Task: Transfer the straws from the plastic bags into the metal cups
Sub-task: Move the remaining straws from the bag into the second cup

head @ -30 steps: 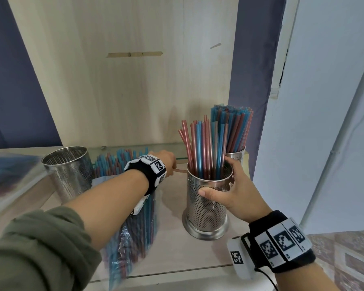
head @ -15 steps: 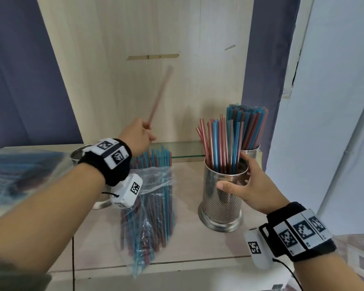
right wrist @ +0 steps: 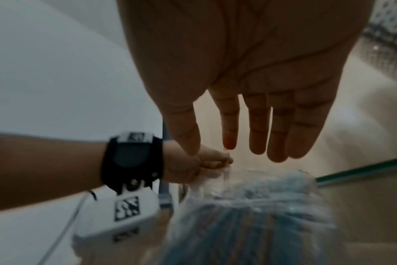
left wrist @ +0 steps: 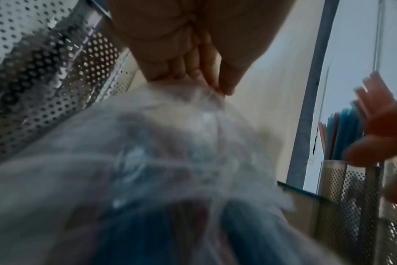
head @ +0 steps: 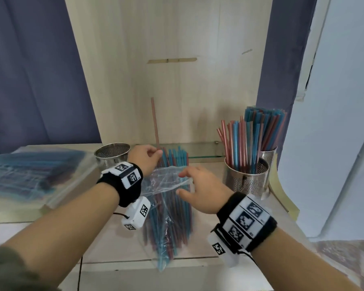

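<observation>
A clear plastic bag (head: pixel 168 208) of blue and pink straws lies on the shelf in front of me, its mouth pointing away. My left hand (head: pixel 159 153) is at that mouth and pinches one pink straw (head: pixel 155 122), which stands upright. My right hand (head: pixel 184 183) hovers with straight fingers (right wrist: pixel 256 129) over the bag's loose top flap, holding nothing. An empty perforated metal cup (head: pixel 111 153) stands just left of my left hand. To the right, a front metal cup (head: pixel 247 179) holds several straws. Behind it, a second cup (head: pixel 269 154) is packed full.
Another flat bag of straws (head: pixel 29 175) lies on the left of the shelf. A wooden back panel (head: pixel 177 80) rises behind, with a low glass strip (head: pixel 202 150) at its foot. The shelf's front edge (head: pixel 147 261) is close to me.
My left hand has come down from a raised position with the pink straw to the bag's mouth. My right hand has let go of the front cup and moved left over the bag.
</observation>
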A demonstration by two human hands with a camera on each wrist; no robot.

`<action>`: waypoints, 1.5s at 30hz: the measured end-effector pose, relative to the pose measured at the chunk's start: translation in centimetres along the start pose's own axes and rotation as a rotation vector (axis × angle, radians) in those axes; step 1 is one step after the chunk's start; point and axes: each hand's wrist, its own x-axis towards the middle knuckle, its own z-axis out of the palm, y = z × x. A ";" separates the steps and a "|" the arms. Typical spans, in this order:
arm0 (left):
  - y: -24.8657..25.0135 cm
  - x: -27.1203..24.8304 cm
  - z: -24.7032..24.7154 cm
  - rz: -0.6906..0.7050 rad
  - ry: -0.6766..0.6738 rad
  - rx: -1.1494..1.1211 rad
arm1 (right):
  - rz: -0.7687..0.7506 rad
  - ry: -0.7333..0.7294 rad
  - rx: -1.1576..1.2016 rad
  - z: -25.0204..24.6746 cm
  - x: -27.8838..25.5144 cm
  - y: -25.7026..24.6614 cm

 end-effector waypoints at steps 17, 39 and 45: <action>-2.9 -4.2 -1.4 0.021 -0.296 0.419 | 0.227 0.103 0.122 2.3 12.6 -2.0; -4.7 -3.6 0.9 -0.372 -0.360 -0.153 | 0.459 0.136 0.046 1.2 12.3 0.9; -4.7 -3.0 2.2 -0.309 -0.325 -0.256 | 0.615 0.052 0.555 4.7 10.8 2.7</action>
